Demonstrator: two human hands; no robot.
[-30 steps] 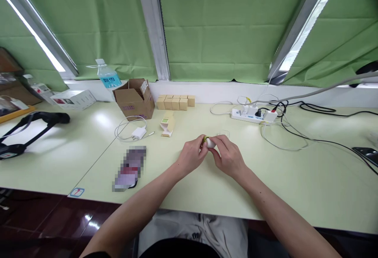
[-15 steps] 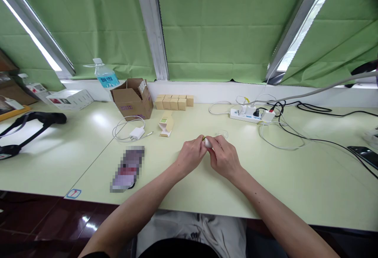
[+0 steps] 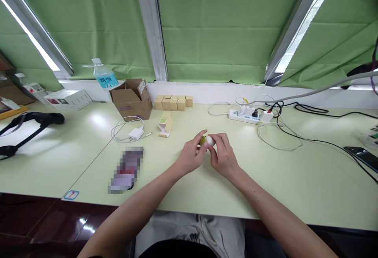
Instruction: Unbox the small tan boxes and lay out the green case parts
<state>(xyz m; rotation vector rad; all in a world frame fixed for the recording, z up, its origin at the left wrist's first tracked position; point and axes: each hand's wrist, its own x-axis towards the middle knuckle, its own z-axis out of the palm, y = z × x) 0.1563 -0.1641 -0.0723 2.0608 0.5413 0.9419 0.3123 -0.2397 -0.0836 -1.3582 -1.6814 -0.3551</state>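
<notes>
Over the middle of the table, both hands hold a small rounded object [image 3: 210,140], white on the right and olive-green on the left. Its exact kind is too small to make out. My left hand [image 3: 191,153] pinches the green end between thumb and fingers. At the white end, the thumb and fingertips of my right hand [image 3: 225,153] are closed on it. Beyond my left hand, a small opened kraft-paper box [image 3: 165,125] stands on the table. Several closed small kraft boxes [image 3: 173,103] sit in a block against the wall.
Left of centre are a brown carton [image 3: 132,102], a white charger [image 3: 136,133] with cable and a pixelated flat item [image 3: 126,169]. A power strip [image 3: 247,115] with cables lies at right, a dark phone [image 3: 362,157] farther right. Black headgear [image 3: 38,122] rests far left.
My left hand's fingers have opened out somewhat, so the object's olive-green end shows more. The object sits slightly farther right, still between both hands.
</notes>
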